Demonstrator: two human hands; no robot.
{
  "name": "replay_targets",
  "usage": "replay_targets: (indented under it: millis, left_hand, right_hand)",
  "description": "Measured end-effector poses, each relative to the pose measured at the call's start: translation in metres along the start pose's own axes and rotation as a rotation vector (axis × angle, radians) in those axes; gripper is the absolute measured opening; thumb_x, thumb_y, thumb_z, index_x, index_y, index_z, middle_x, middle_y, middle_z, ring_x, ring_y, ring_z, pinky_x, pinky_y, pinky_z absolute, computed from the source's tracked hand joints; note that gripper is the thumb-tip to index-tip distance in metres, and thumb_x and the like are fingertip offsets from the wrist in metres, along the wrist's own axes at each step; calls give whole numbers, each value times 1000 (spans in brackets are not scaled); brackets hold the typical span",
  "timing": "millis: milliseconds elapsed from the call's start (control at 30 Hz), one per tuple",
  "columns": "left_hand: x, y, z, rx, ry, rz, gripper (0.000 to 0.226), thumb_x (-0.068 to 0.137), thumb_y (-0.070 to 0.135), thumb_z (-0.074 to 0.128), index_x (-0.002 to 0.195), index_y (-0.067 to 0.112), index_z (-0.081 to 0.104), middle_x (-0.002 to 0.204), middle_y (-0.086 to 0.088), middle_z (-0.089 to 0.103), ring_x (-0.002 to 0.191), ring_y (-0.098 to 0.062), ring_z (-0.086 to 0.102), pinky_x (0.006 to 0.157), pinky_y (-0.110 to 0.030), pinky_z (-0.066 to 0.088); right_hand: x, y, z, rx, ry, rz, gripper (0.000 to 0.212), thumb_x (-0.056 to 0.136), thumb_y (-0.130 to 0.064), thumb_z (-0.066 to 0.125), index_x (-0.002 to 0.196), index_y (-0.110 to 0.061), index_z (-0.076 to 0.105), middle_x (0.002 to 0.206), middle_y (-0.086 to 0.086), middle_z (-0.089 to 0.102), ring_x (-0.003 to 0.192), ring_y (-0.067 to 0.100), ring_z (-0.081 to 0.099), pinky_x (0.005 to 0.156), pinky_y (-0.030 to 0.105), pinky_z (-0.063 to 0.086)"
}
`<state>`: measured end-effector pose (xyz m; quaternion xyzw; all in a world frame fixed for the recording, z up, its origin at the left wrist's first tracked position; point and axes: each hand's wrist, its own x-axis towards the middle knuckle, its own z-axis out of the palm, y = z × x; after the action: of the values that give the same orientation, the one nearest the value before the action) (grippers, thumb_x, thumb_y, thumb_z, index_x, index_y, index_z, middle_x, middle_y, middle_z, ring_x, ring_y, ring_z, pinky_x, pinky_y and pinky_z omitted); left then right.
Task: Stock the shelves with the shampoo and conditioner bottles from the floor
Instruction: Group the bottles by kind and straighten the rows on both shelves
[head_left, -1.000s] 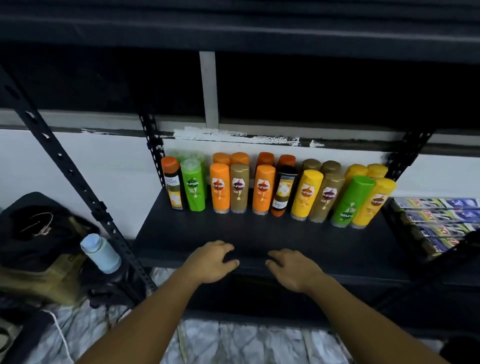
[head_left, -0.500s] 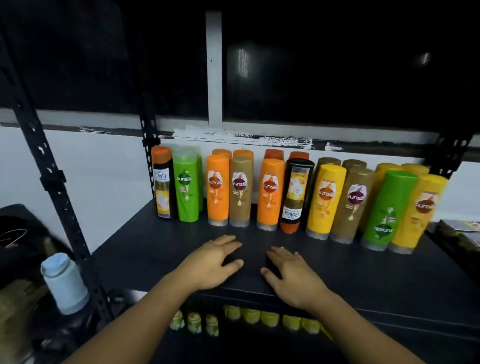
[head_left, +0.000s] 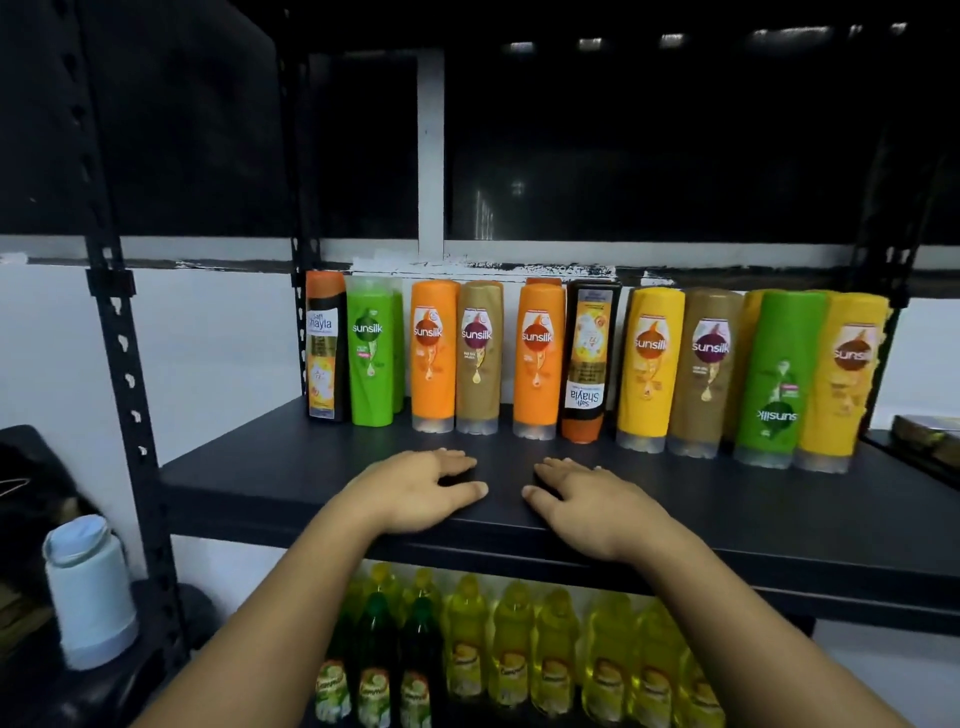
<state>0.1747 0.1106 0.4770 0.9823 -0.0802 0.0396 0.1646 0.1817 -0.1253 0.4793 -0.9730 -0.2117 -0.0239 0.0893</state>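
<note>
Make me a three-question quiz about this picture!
1. Where do the see-through yellow bottles stand?
A. on the top shelf
B. below the shampoo shelf
C. in a basket

2. What colour is the rightmost shampoo bottle?
A. yellow
B. blue
C. pink

3. What are the left hand and right hand doing?
A. gripping bottles
B. resting on the shelf, empty
C. pointing up

Answers:
1 B, they show under its front edge.
2 A, its body is yellow.
3 B, the fingers lie on the shelf, holding nothing.
</note>
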Motion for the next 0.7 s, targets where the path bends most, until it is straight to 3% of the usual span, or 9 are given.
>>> replay_targets:
  millis: [200, 433, 700]
  left_hand:
    - [-5, 1, -2, -52, 62, -27, 65, 89, 75, 52, 146, 45, 50, 156, 25, 42, 144, -9, 41, 118, -36, 34]
    - [-6, -3, 1, -64, 114, -31, 77, 75, 85, 49, 141, 46, 56, 149, 22, 53, 136, -8, 50, 113, -35, 42]
    - [-5, -3, 3, -57, 129, -34, 74, 77, 84, 50, 139, 46, 57, 147, 19, 55, 133, -10, 53, 110, -37, 45]
  right_hand:
    - [-4, -2, -1, 34, 36, 30, 62, 101, -61, 31, 155, -30, 36, 165, -7, 28, 152, 16, 24, 121, 39, 22]
    - [-8, -1, 0, 73, 115, 49, 63, 95, -67, 38, 148, -34, 46, 155, -9, 46, 137, 18, 47, 108, 39, 43]
    - [-5, -1, 1, 60, 134, 29, 62, 94, -67, 37, 146, -34, 48, 151, -12, 50, 134, 15, 49, 106, 39, 45]
